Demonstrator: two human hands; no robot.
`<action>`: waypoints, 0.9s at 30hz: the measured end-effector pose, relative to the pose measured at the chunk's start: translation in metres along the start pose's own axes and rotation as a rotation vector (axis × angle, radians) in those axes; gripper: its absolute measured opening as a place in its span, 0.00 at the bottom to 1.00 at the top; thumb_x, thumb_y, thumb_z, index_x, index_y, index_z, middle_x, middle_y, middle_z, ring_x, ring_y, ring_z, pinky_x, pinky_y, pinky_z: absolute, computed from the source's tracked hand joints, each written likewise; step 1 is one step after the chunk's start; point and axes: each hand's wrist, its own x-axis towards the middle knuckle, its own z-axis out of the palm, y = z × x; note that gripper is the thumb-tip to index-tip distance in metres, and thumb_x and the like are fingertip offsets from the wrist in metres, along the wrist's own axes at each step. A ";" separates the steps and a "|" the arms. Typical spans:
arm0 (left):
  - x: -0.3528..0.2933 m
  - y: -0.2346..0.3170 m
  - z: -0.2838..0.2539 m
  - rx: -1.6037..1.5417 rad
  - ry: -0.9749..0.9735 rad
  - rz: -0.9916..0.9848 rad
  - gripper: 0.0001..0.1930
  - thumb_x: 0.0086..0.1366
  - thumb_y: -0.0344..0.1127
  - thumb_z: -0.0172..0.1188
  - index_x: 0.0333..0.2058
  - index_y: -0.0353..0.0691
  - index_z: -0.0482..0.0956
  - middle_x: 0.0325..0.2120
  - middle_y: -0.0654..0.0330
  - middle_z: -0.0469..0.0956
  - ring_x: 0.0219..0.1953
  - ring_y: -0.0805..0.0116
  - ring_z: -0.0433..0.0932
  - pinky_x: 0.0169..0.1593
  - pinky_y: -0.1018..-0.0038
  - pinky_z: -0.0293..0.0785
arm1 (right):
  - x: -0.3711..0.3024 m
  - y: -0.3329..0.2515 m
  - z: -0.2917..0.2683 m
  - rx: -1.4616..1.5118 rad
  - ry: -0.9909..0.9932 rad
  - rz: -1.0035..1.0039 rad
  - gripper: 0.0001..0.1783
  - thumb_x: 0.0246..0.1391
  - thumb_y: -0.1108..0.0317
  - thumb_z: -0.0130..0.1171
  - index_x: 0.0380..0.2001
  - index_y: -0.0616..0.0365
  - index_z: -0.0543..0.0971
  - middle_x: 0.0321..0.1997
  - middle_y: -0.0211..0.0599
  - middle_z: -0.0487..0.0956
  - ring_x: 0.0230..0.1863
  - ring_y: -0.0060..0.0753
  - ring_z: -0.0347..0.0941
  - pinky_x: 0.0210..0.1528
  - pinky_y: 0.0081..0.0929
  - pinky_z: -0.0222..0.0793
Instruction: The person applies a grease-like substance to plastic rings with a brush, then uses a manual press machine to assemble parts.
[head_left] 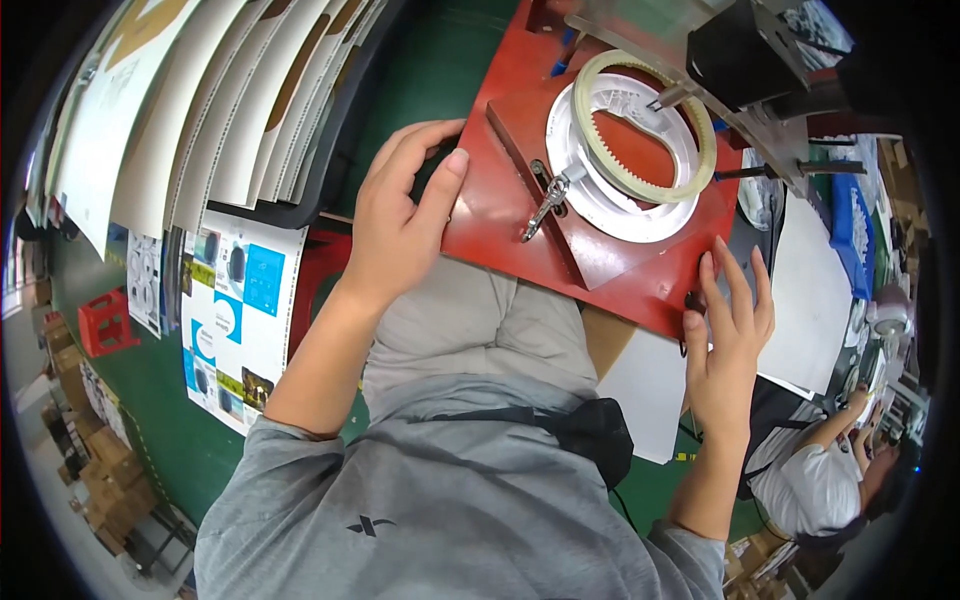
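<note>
My left hand (400,210) is curled at the left edge of a red base plate (490,225), its thumb and forefinger on the edge. At the plate's right edge, my right hand (728,315) has its fingers spread and holds nothing. A small black knob (694,300) sits beside its thumb. On the plate lies a white plastic ring (655,225). Above it is a cream ring (590,75) with teeth along its inner side, partly overlapping the white one. A metal toggle clamp (547,207) stands left of the rings.
A clear plate with a black block (745,55) overhangs the rings. Upright card sheets (230,110) fill a dark crate at left, above a printed sheet (240,310). At right are white sheets (810,290), a blue bin (853,235) and a seated person (810,490). A red stool (105,322) stands far left.
</note>
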 end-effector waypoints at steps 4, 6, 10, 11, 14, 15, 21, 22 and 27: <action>-0.002 -0.003 0.000 -0.006 -0.003 -0.025 0.15 0.74 0.34 0.59 0.53 0.31 0.80 0.50 0.49 0.81 0.53 0.55 0.80 0.59 0.67 0.73 | 0.008 0.007 -0.001 0.012 0.021 -0.041 0.22 0.65 0.67 0.60 0.61 0.59 0.79 0.72 0.42 0.71 0.76 0.56 0.58 0.76 0.50 0.51; -0.001 -0.001 -0.002 0.006 -0.012 -0.025 0.15 0.74 0.35 0.59 0.53 0.31 0.80 0.50 0.49 0.81 0.53 0.55 0.80 0.59 0.67 0.73 | 0.016 0.009 -0.002 0.201 0.159 -0.018 0.18 0.67 0.69 0.59 0.58 0.60 0.80 0.69 0.46 0.73 0.71 0.54 0.65 0.72 0.46 0.58; 0.004 0.011 -0.006 0.049 -0.029 -0.006 0.14 0.72 0.34 0.62 0.52 0.31 0.80 0.49 0.49 0.82 0.53 0.53 0.80 0.58 0.66 0.74 | 0.033 -0.008 -0.004 0.365 0.367 -0.051 0.14 0.63 0.75 0.62 0.52 0.63 0.82 0.58 0.47 0.81 0.60 0.50 0.77 0.63 0.39 0.71; 0.005 0.015 -0.007 0.108 -0.004 0.038 0.14 0.71 0.32 0.63 0.51 0.31 0.80 0.49 0.49 0.82 0.52 0.53 0.81 0.58 0.65 0.75 | 0.039 -0.011 -0.002 0.368 0.410 -0.094 0.15 0.61 0.76 0.63 0.51 0.63 0.83 0.55 0.47 0.82 0.56 0.49 0.79 0.60 0.37 0.73; 0.014 0.032 -0.012 0.190 0.040 0.232 0.13 0.67 0.29 0.66 0.49 0.33 0.81 0.48 0.50 0.82 0.52 0.53 0.81 0.56 0.65 0.76 | 0.053 -0.018 0.004 0.394 0.425 -0.155 0.15 0.60 0.77 0.64 0.51 0.63 0.83 0.55 0.47 0.82 0.56 0.48 0.79 0.60 0.37 0.72; 0.018 0.040 -0.012 0.188 0.045 0.309 0.12 0.63 0.27 0.68 0.45 0.35 0.83 0.46 0.52 0.83 0.49 0.54 0.81 0.53 0.65 0.77 | 0.058 -0.021 0.006 0.426 0.421 -0.156 0.16 0.59 0.78 0.65 0.51 0.62 0.83 0.56 0.46 0.81 0.57 0.49 0.78 0.60 0.38 0.72; 0.038 0.075 0.013 0.245 -0.134 0.581 0.12 0.53 0.27 0.74 0.37 0.42 0.86 0.37 0.61 0.78 0.40 0.60 0.75 0.43 0.67 0.72 | 0.080 -0.020 0.009 0.344 0.404 -0.273 0.18 0.55 0.77 0.66 0.51 0.58 0.83 0.58 0.41 0.81 0.63 0.51 0.74 0.65 0.43 0.68; 0.037 0.075 0.016 0.286 -0.161 0.584 0.11 0.53 0.27 0.74 0.36 0.42 0.86 0.37 0.62 0.77 0.41 0.60 0.75 0.43 0.67 0.72 | 0.082 -0.020 0.010 0.323 0.379 -0.296 0.18 0.55 0.76 0.66 0.51 0.57 0.83 0.58 0.40 0.81 0.65 0.50 0.73 0.66 0.43 0.66; 0.036 0.075 0.030 0.432 -0.240 0.600 0.09 0.55 0.29 0.72 0.34 0.43 0.83 0.39 0.62 0.76 0.45 0.59 0.73 0.49 0.65 0.70 | 0.087 -0.015 0.017 0.312 0.372 -0.325 0.14 0.54 0.74 0.67 0.45 0.55 0.86 0.53 0.35 0.83 0.64 0.47 0.75 0.64 0.42 0.66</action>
